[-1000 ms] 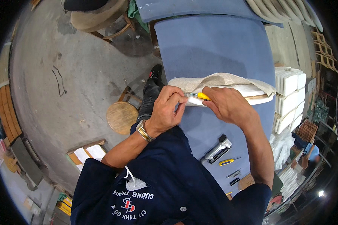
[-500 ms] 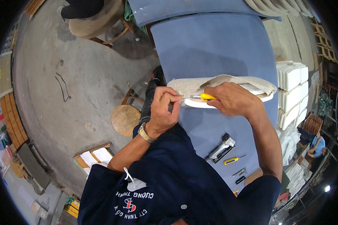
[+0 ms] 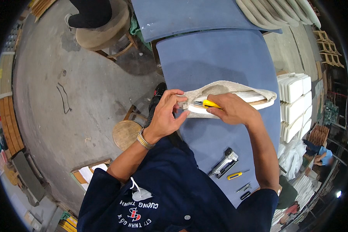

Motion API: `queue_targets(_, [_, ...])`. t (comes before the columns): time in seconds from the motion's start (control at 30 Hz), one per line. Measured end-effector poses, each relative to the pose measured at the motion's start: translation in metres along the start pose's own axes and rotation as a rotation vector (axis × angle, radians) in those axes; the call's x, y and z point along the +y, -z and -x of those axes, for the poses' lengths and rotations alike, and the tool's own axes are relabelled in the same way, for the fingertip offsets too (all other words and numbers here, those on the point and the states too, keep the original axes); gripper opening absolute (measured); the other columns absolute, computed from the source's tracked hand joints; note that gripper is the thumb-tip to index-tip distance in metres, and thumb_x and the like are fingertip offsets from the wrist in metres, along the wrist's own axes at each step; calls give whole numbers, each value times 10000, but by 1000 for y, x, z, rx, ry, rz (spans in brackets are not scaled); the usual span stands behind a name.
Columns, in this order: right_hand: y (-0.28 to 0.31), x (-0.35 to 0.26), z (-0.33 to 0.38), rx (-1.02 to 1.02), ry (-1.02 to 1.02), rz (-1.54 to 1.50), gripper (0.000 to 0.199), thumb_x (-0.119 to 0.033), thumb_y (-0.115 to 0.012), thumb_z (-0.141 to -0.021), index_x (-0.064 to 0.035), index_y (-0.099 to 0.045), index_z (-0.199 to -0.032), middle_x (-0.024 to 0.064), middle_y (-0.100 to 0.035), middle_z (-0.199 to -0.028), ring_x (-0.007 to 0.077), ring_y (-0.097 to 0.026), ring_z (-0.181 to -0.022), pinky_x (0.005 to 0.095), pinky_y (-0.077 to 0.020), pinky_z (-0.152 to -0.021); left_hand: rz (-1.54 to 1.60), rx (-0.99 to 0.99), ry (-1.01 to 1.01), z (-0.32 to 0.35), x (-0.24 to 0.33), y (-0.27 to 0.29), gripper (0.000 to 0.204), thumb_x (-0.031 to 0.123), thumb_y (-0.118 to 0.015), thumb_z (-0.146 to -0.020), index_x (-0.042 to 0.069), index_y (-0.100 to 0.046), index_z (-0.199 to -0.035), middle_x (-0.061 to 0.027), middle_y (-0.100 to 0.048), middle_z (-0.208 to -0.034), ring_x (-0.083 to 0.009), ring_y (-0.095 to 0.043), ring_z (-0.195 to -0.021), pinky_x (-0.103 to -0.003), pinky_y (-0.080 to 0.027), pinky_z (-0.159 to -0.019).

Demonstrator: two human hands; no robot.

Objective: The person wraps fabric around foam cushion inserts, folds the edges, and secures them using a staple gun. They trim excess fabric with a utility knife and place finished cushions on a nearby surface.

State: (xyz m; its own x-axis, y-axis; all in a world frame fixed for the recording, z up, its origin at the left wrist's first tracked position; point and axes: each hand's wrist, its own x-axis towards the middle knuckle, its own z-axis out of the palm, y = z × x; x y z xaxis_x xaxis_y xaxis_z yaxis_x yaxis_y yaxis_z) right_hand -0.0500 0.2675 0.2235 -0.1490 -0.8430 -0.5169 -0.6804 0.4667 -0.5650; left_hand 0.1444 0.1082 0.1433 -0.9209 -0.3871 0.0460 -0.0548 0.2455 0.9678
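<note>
A beige fabric cover (image 3: pixel 226 86) lies around a white padded cushion panel (image 3: pixel 203 110) on the blue table, its side gaping toward me. My left hand (image 3: pixel 164 118) curls about the left end of the cover, thumb and fingers on either side of it. Closed on a yellow-handled tool (image 3: pixel 211 104) is my right hand (image 3: pixel 236 109). The tool's metal end points left into the opening by my left fingers; its tip is hidden, so I cannot tell its exact kind. A brownish board edge (image 3: pixel 257 102) shows inside the opening.
Nearer me on the blue table (image 3: pixel 216 50) lie a staple gun (image 3: pixel 224 162), a yellow screwdriver (image 3: pixel 237 174) and small tools. White cushion panels (image 3: pixel 295 104) are stacked at the right. A round wooden stool (image 3: pixel 126 134) stands left. Another person's leg (image 3: pixel 91 13) rests on a padded chair (image 3: pixel 104 33).
My left fingers have gone from a tight pinch to a wider hold around the cover's end. The cover's opening gapes more, and the yellow-handled tool has shifted slightly within it.
</note>
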Motion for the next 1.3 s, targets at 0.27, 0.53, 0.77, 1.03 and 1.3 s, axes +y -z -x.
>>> queue_targets(0.27, [-3,-5,5,25,30,20,255,-276,-621,-975,-33,-594,-1046,238,-681,-881,456,-649,-872,550,-481,-756,-42,120,-105,13,-17,-14,122,-9,-770,-853,1,-677,-930,-133,-644,-1160,-247,-661,-1024,-342,-530,-886])
queue_targets(0.53, [-12,-23,-5,44,-70,91,224,-246,-612,-968,-34,-614,-1042,240,-698,-872,461,-667,-878,565,-498,-768,-27,124,-145,13,-18,-13,129,-5,-774,-852,-1,-658,-910,-137,-644,-1073,-256,-653,-978,-341,-522,-867])
queue_targets(0.77, [-4,-25,-13,-91,-110,53,271,-234,-614,-965,-44,-672,-1150,257,-714,-936,464,-680,-913,555,-521,-811,-35,72,-134,11,-23,-4,126,-8,-766,-853,-10,-645,-890,-145,-637,-999,-245,-635,-891,-331,-515,-783])
queue_targets(1.03, [-2,-10,-11,-140,-47,42,274,-229,-616,-969,-45,-666,-1166,243,-718,-961,461,-672,-931,549,-515,-829,354,196,88,11,-33,-6,67,3,-687,-956,-11,-628,-927,-86,-581,-1020,-107,-591,-752,-252,-537,-655])
queue_targets(1.3, [-5,-5,1,110,11,45,257,-259,-628,-969,-69,-660,-1138,221,-718,-994,466,-650,-953,535,-508,-825,402,353,141,-11,-58,-22,77,96,-653,-1014,21,-635,-1004,-84,-641,-1227,-64,-579,-858,-254,-519,-798])
